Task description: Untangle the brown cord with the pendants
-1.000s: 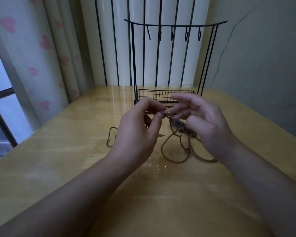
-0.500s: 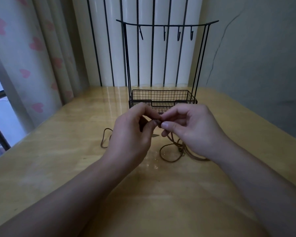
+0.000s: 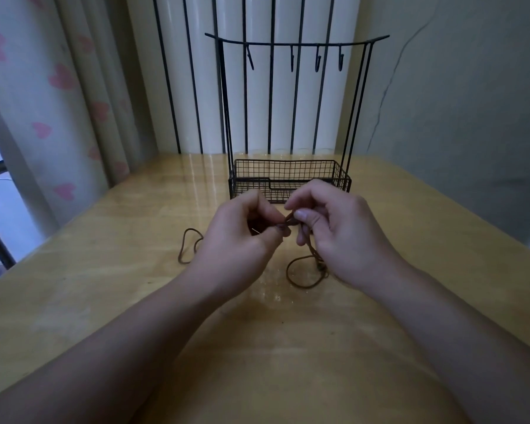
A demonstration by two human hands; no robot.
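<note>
Above the tabletop (image 3: pixel 104 286), left hand (image 3: pixel 239 240) and right hand (image 3: pixel 343 237) meet, fingers of each pinching the brown cord (image 3: pixel 291 223) between them. Cord loops trail onto the wood beside both wrists. Pendants not discernible. Wire rack (image 3: pixel 288 179) stands just behind.

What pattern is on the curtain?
Pink hearts on a pale curtain, seen at the left of the head view.
</note>
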